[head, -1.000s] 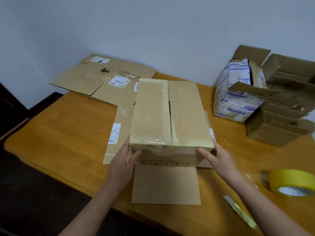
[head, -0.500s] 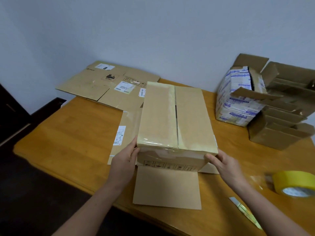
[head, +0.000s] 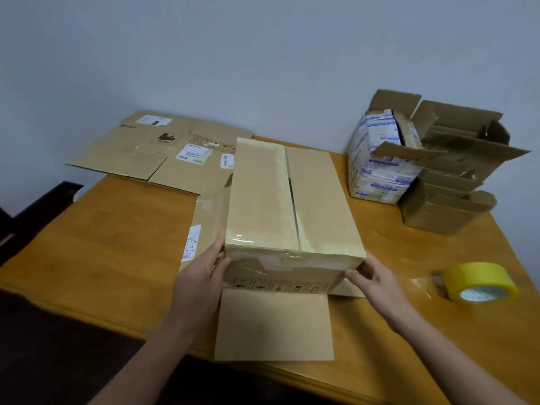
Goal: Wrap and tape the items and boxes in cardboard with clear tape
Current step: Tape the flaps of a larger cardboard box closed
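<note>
A taped brown cardboard box point(head: 289, 200) stands in the middle of the wooden table point(head: 117, 252), on a flattened cardboard sheet point(head: 274, 325) whose flap reaches toward me. My left hand point(head: 201, 273) holds the box's near left corner, thumb on the front face. At the near right corner, my right hand point(head: 371, 276) grips the box from the side. A roll of yellow-looking tape point(head: 479, 282) lies on the table to the right, apart from both hands.
Flattened cardboard boxes with labels point(head: 163, 150) lie at the back left, overhanging the table. At the back right stand a box of white-and-blue packages point(head: 377, 162) and several open cardboard boxes point(head: 455, 182). A dark chair point(head: 38, 211) is at the left.
The view has tilted and shifted, so the scene sits lower in frame. Both hands stay at the box's near corners; the left thumb now lies on the front face.
</note>
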